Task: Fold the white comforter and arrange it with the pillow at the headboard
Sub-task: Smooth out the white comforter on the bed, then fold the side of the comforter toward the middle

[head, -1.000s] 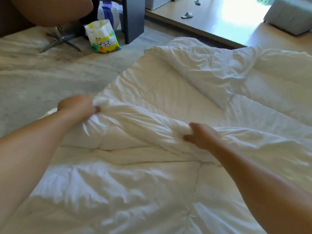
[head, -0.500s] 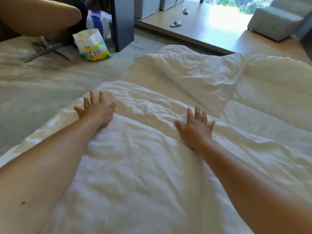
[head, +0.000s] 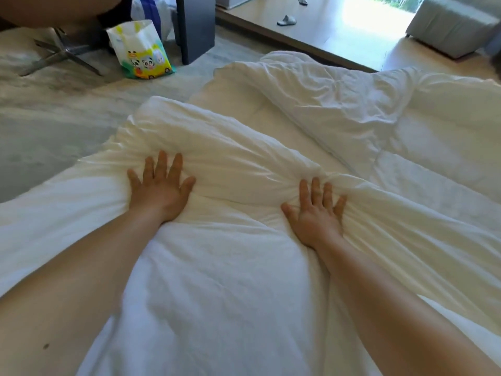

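— Is anything showing words or numbers you can read?

— Nothing is reading clearly. The paper bag point(head: 141, 50) standing on the floor is showing cartoon pandas and a small yellow mark near its middle, but any lettering there is coming out too small and blurred to make out.

— And the bedding?

— The white comforter point(head: 244, 164) is carrying no print.

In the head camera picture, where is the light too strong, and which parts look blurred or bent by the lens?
Head view: sunlight burns out the wooden floor at the top right to plain white; the white comforter keeps its wrinkles but loses detail near the bottom; the left forearm is soft with blur, while the left hand and right hand are sharp; the wide lens stretches both forearms toward the lower corners.
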